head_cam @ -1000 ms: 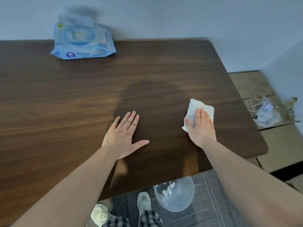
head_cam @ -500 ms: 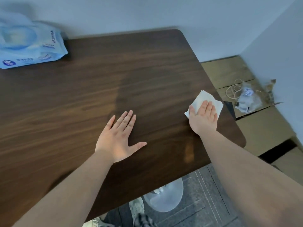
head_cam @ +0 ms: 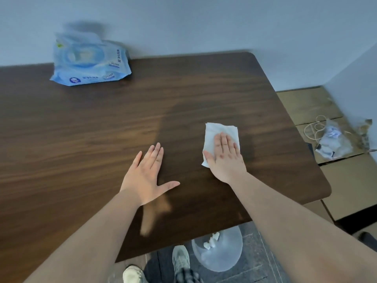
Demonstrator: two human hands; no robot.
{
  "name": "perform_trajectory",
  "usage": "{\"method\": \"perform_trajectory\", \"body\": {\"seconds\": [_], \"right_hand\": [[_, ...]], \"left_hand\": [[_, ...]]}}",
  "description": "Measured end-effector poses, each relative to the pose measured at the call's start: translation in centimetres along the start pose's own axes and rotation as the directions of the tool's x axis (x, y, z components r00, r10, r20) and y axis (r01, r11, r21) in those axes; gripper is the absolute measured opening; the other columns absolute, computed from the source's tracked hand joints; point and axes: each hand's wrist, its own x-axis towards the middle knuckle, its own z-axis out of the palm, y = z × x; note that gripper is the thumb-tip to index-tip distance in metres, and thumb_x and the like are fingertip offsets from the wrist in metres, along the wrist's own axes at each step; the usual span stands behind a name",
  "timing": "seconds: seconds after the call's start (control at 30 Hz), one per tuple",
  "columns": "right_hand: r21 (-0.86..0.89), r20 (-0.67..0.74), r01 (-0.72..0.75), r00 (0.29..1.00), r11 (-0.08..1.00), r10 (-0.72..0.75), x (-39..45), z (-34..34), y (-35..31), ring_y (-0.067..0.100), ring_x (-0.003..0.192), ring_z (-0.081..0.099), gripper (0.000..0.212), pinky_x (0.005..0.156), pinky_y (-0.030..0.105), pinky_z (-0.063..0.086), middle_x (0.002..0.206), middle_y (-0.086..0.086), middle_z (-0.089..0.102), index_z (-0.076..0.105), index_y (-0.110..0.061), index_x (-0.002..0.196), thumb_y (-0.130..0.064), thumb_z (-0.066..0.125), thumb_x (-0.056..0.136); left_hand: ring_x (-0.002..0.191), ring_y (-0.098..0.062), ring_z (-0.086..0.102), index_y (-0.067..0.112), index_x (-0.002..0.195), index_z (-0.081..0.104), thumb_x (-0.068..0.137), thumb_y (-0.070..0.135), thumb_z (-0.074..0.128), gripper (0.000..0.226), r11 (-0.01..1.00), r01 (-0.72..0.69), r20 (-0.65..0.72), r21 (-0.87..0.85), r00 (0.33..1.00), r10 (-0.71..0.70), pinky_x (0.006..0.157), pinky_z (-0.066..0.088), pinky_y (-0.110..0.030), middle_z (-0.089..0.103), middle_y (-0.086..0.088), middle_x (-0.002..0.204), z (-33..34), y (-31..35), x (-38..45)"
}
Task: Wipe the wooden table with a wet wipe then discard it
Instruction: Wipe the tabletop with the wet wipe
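Still mid-wipe, we press the wet wipe flat under our open right hand on the wooden table, right of centre — the left hand rests spread and empty beside it. Next we judge the far stretch needs passes, then the bin below; half a second ago the wipe sat at the right edge — now it is further inward.

Both hands flat, fingers extended

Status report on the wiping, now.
Right hand flat on wet wipe, pressing it to table. Left hand flat, empty. Wipes pack far corner, clear.
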Motion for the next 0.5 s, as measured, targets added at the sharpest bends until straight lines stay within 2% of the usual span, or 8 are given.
{"method": "perform_trajectory", "body": {"seconds": [0.13,0.3,0.4,0.5], "right_hand": [[-0.026,0.013,0.196,0.981,0.98,-0.196,-0.3,1.2,-8.5,0.018,0.145,-0.018,0.071,0.118,0.036,-0.011,0.159,0.005,-0.015,-0.013,-0.015,0.149,-0.056,0.01,0.096],[-0.053,0.067,0.415,0.909,0.908,-0.412,-1.2,2.6,-20.8,0.014,0.143,-0.022,0.068,0.115,0.032,-0.016,0.158,0.0,-0.019,-0.014,-0.019,0.149,-0.055,0.01,0.096],[-0.09,0.1,0.51,0.859,0.855,-0.502,-1.7,3.5,-27.5,0.013,0.143,-0.024,0.067,0.114,0.032,-0.017,0.158,-0.002,-0.02,-0.015,-0.019,0.148,-0.055,0.01,0.097],[-0.123,0.133,0.586,0.809,0.801,-0.572,-2.6,4.7,-34.0,0.013,0.143,-0.023,0.068,0.116,0.032,-0.015,0.158,-0.001,-0.02,-0.016,-0.019,0.148,-0.055,0.01,0.097]], "left_hand": [[0.138,-0.008,-0.024,0.017,0.149,-0.012,0.066,0.089,0.001,0.111,0.99,0.133,-0.01,-0.043,0.991,-0.133,0.114,-0.013,-0.034,-0.021,0.004,0.154,0.0,-6.9,-4.8],[0.142,-0.011,-0.019,0.014,0.15,-0.009,0.063,0.091,0.0,0.117,0.946,0.322,0.008,-0.044,0.947,-0.322,0.115,-0.01,-0.034,-0.017,0.001,0.156,0.5,-15.9,-13.2],[0.145,-0.015,-0.013,0.011,0.149,-0.008,0.06,0.093,0.0,0.121,0.882,0.469,0.007,-0.05,0.883,-0.47,0.117,-0.003,-0.037,-0.015,-0.002,0.156,1.0,-20.8,-18.4],[0.146,-0.019,-0.011,0.008,0.148,-0.011,0.055,0.096,-0.005,0.128,0.769,0.639,0.015,-0.022,0.769,-0.639,0.118,0.001,-0.039,-0.014,-0.007,0.158,1.7,-25.4,-23.3]]}}
